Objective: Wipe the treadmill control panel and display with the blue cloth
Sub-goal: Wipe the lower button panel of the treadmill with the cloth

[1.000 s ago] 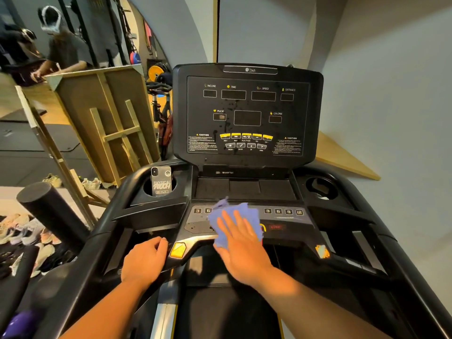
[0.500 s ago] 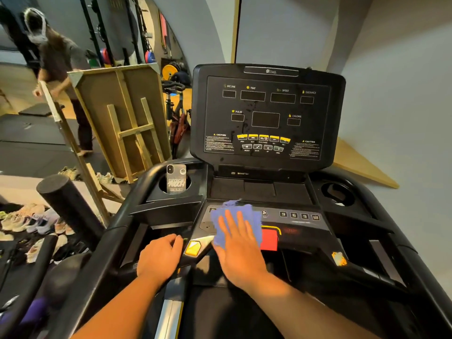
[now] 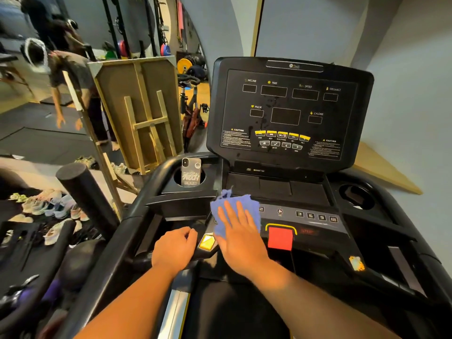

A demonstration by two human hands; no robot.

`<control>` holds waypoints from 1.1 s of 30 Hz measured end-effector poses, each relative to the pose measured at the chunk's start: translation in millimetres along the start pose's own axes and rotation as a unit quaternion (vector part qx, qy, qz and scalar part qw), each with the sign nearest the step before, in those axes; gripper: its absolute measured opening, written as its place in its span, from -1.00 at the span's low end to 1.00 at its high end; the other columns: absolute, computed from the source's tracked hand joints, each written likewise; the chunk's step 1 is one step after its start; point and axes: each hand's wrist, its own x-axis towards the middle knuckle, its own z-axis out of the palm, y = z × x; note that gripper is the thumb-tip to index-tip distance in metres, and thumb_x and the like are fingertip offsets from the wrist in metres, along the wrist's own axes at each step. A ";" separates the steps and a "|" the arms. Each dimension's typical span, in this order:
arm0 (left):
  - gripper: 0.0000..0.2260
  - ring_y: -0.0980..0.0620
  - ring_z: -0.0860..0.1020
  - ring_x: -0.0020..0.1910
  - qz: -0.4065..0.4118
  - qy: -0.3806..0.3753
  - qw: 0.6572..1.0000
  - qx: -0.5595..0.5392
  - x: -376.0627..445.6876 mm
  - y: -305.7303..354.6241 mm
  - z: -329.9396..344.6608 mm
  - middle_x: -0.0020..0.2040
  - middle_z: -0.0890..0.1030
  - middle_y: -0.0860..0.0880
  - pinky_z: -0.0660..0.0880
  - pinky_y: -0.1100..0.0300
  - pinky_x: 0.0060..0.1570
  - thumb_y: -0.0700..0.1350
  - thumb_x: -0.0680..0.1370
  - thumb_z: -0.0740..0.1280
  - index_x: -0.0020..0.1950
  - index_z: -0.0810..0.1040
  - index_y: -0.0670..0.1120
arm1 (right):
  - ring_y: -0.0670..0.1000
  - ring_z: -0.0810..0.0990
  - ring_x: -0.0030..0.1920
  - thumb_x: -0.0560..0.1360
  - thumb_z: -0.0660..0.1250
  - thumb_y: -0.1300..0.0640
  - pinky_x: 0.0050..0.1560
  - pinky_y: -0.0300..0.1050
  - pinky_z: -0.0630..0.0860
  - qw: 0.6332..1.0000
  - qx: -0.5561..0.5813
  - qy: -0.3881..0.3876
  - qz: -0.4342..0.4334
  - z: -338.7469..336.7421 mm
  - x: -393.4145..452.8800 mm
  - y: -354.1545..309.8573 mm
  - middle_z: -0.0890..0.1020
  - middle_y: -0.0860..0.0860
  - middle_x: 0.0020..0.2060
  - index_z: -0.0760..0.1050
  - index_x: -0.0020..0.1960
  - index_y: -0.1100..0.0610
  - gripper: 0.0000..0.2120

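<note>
The blue cloth [image 3: 231, 204] lies on the left part of the treadmill's lower control panel [image 3: 310, 216]. My right hand [image 3: 241, 237] presses flat on the cloth with straight, spread fingers. My left hand [image 3: 175, 248] curls over the black handlebar just left of a yellow button [image 3: 206, 242]. Above stands the dark upright display [image 3: 286, 113], with smears on its screen and yellow keys along its lower part. A red stop button [image 3: 280, 238] sits just right of my right hand.
A phone [image 3: 191, 172] stands in the left cup holder; the right cup holder [image 3: 357, 194] is at the far side. A wooden frame [image 3: 139, 108], a person bending over [image 3: 68, 77], a foam roller [image 3: 85, 194] and several shoes [image 3: 46, 206] are on the left.
My right hand has slid the cloth leftward along the lower panel, uncovering the red stop button. The left hand keeps its hold on the bar. The view has shifted.
</note>
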 end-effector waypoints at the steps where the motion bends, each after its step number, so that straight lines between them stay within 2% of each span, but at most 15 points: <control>1: -0.65 0.16 0.43 -0.39 0.000 0.001 1.000 0.001 0.4 -0.4 0.2 -0.33 0.54 0.07 0.26 0.26 -0.38 0.09 0.67 0.12 -0.25 0.48 0.00 | 0.06 -0.28 0.60 0.66 0.05 -0.19 0.53 -0.03 -0.42 0.998 -0.011 -0.018 -0.052 1.2 -5.8 5.1 -0.17 -0.08 0.59 -0.15 0.61 -0.03 -0.35; 5: -0.65 0.16 0.46 -0.38 0.004 -0.004 1.000 0.001 0.9 -1.2 1.1 -0.31 0.57 0.07 0.25 0.31 -0.38 0.08 0.67 0.12 -0.20 0.53 -0.03 | 0.00 -0.17 0.62 0.66 0.06 -0.16 0.57 -0.03 -0.22 0.978 -0.074 -0.045 -0.187 -7.1 -29.0 68.2 -0.04 -0.09 0.62 -0.01 0.64 -0.01 -0.38; 6: -0.64 0.16 0.48 -0.37 0.003 -0.004 1.000 -0.002 1.0 -2.1 1.5 -0.31 0.58 0.07 0.26 0.31 -0.38 0.08 0.67 0.12 -0.20 0.54 -0.03 | -0.01 -0.16 0.62 0.65 0.00 -0.19 0.58 -0.03 -0.21 0.982 -0.068 -0.042 -0.174 -13.0 -29.9 78.0 -0.07 -0.10 0.62 -0.04 0.64 -0.01 -0.38; 8: -0.64 0.15 0.52 -0.36 0.000 -0.010 1.000 -0.007 1.7 -3.3 2.4 -0.31 0.61 0.07 0.28 0.30 -0.38 0.09 0.67 0.12 -0.19 0.55 -0.03 | -0.01 -0.18 0.62 0.62 -0.09 -0.27 0.59 -0.01 -0.17 0.997 -0.028 -0.031 -0.066 -17.5 -20.5 73.5 -0.15 -0.13 0.59 -0.11 0.62 -0.02 -0.35; 11: -0.64 0.13 0.56 -0.33 0.001 -0.013 1.000 -0.013 2.3 -4.8 3.0 -0.30 0.62 0.05 0.35 0.24 -0.35 0.09 0.66 0.12 -0.21 0.53 -0.03 | 0.06 -0.19 0.61 0.64 -0.10 -0.24 0.60 0.07 -0.16 0.997 -0.003 0.023 0.072 -6.5 3.8 23.7 -0.11 -0.07 0.59 -0.09 0.63 0.04 -0.35; 14: -0.65 0.13 0.49 -0.38 -0.001 -0.005 1.000 -0.006 0.6 -1.4 0.8 -0.31 0.59 0.04 0.29 0.28 -0.38 0.08 0.66 0.13 -0.22 0.52 -0.03 | 0.08 -0.25 0.60 0.62 -0.08 -0.22 0.58 0.09 -0.20 1.000 -0.006 -0.004 -0.024 3.6 8.1 -2.6 -0.13 -0.06 0.59 -0.07 0.63 0.01 -0.36; 16: -0.65 0.14 0.47 -0.39 -0.001 -0.003 1.000 0.000 0.4 -0.7 0.7 -0.30 0.59 0.05 0.24 0.31 -0.40 0.07 0.66 0.13 -0.21 0.53 -0.03 | 0.03 -0.28 0.59 0.66 0.05 -0.16 0.58 0.04 -0.26 0.993 -0.021 -0.031 -0.113 1.2 -1.3 16.6 -0.14 -0.09 0.59 -0.09 0.63 -0.01 -0.37; 18: -0.66 0.13 0.50 -0.36 0.000 -0.009 1.000 -0.001 0.6 -0.5 0.9 -0.28 0.61 0.05 0.27 0.29 -0.39 0.07 0.66 0.12 -0.20 0.54 -0.02 | 0.02 -0.19 0.61 0.65 0.10 -0.13 0.59 0.01 -0.23 0.987 -0.052 -0.025 -0.152 -5.2 -13.7 52.6 -0.07 -0.07 0.61 -0.02 0.63 0.02 -0.37; 20: -0.65 0.11 0.55 -0.34 -0.002 -0.017 1.000 -0.008 1.0 -1.2 0.9 -0.28 0.62 0.04 0.30 0.27 -0.38 0.06 0.66 0.12 -0.21 0.53 -0.02 | -0.01 -0.11 0.62 0.63 0.07 -0.15 0.57 -0.01 -0.10 0.994 -0.019 -0.009 -0.108 -16.9 -29.3 85.2 0.00 -0.08 0.61 0.03 0.63 0.02 -0.37; 23: -0.65 0.11 0.57 -0.33 0.000 -0.025 1.000 -0.013 1.3 -3.1 2.3 -0.29 0.63 0.06 0.32 0.29 -0.39 0.07 0.67 0.12 -0.22 0.53 0.00 | 0.00 0.04 0.61 0.63 0.20 -0.02 0.55 -0.01 0.11 0.991 0.121 0.040 0.041 -29.7 -46.6 104.3 0.13 -0.14 0.60 0.16 0.58 -0.06 -0.45; 26: -0.66 0.12 0.59 -0.32 -0.002 -0.020 1.000 -0.014 1.4 -3.5 3.4 -0.29 0.64 0.07 0.36 0.30 -0.37 0.07 0.67 0.12 -0.22 0.53 0.02 | 0.05 -0.06 0.62 0.66 0.15 -0.10 0.60 0.03 -0.03 0.976 0.092 0.070 0.184 -20.7 -33.9 74.6 0.06 -0.05 0.62 0.03 0.63 0.04 -0.38; 27: -0.66 0.12 0.59 -0.32 -0.002 -0.021 1.000 -0.015 2.0 -3.8 3.9 -0.29 0.64 0.07 0.37 0.29 -0.36 0.07 0.67 0.12 -0.21 0.53 0.02 | 0.09 -0.09 0.62 0.66 0.11 -0.14 0.59 0.04 -0.11 0.980 0.059 0.067 0.180 -15.8 -26.2 58.5 0.04 -0.02 0.63 0.00 0.63 0.05 -0.36; 30: -0.66 0.11 0.60 -0.29 0.000 -0.019 1.000 -0.010 1.6 -4.6 4.0 -0.25 0.66 0.06 0.50 0.21 -0.27 0.09 0.66 0.12 -0.19 0.56 0.01 | 0.14 -0.21 0.61 0.66 0.01 -0.20 0.55 0.06 -0.26 0.998 -0.008 0.048 0.036 0.3 -12.5 14.0 -0.08 -0.02 0.62 -0.08 0.63 0.03 -0.36; 32: -0.65 0.09 0.61 -0.27 0.003 -0.015 1.000 -0.008 2.3 -4.7 3.8 -0.24 0.66 0.04 0.58 0.12 -0.18 0.10 0.66 0.12 -0.18 0.58 0.01 | 0.13 -0.22 0.60 0.66 0.00 -0.17 0.56 0.08 -0.24 0.999 -0.016 0.012 -0.036 0.3 -11.7 15.7 -0.09 -0.03 0.61 -0.04 0.63 0.03 -0.38; 33: -0.65 0.07 0.60 -0.26 0.005 -0.016 1.000 -0.004 2.3 -4.3 4.0 -0.23 0.66 0.04 0.59 0.09 -0.15 0.10 0.66 0.12 -0.17 0.58 0.01 | 0.15 -0.12 0.61 0.65 0.04 -0.14 0.59 0.11 -0.14 0.996 -0.039 0.012 -0.073 -0.9 -14.5 25.5 -0.01 -0.01 0.61 0.04 0.63 0.05 -0.39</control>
